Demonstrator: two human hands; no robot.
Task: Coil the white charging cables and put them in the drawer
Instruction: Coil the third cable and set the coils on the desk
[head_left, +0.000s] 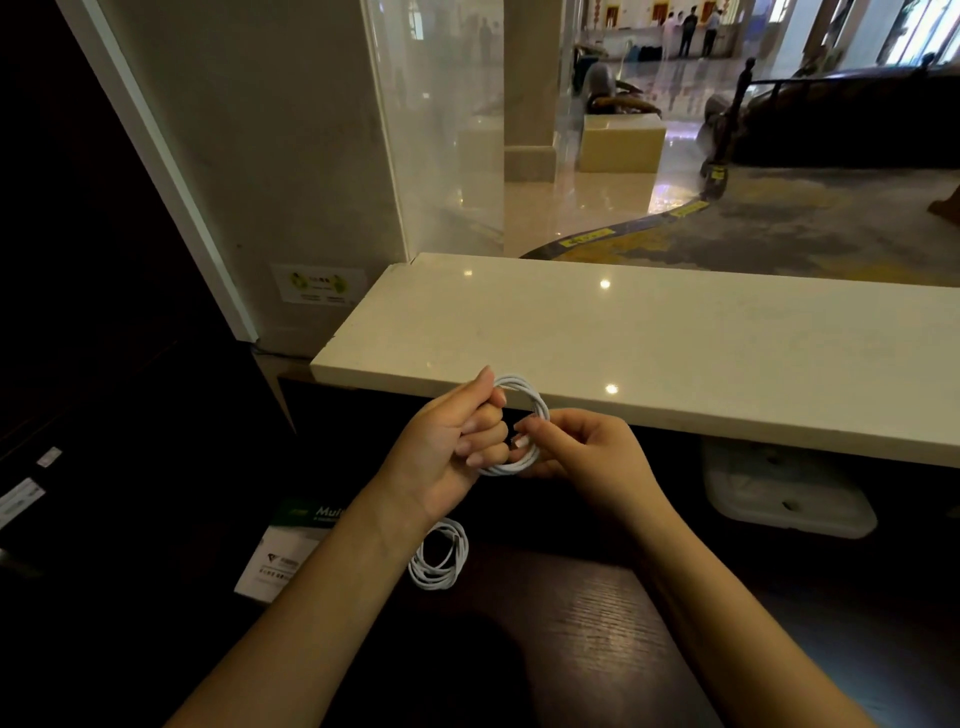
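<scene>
Both hands — left hand (451, 448), right hand (582, 451) — closed around one coiled white cable (525, 422) above the dark desk (597, 613).

— How many white cables can you see?

— Two. The held cable (521, 423) is wound into a round coil of several loops, standing nearly upright in the air just in front of the pale ledge. Its plug end sits inside the ring, on the right.

— And the other?

— The second cable (439, 558) is already coiled too, a looser ring of several turns lying flat on the dark worktop, lower down and a little to the left. No drawer is visible.
</scene>
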